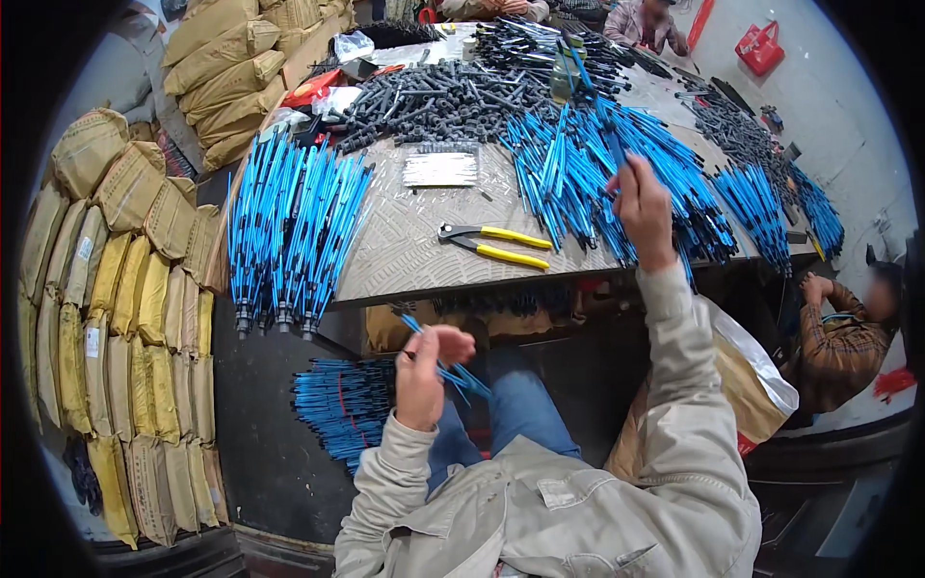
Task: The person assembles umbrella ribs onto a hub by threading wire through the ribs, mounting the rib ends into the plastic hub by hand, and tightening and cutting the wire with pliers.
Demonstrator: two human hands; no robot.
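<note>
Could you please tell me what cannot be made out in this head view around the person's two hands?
- Left hand: its grip on the thin blue rods is hidden by curled fingers.
- Right hand: fingertips lost among the blue rod pile.
- Small silver parts stack: too small.

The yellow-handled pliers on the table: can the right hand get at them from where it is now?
Probably yes. The yellow-handled pliers lie alone on bare table, just left of the right hand, with nothing over them. That hand holds a blue rod pulled from the blue pile, so it isn't free.

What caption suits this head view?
Left hand holds blue rods; right hand lifts one from the table's pile.
</note>
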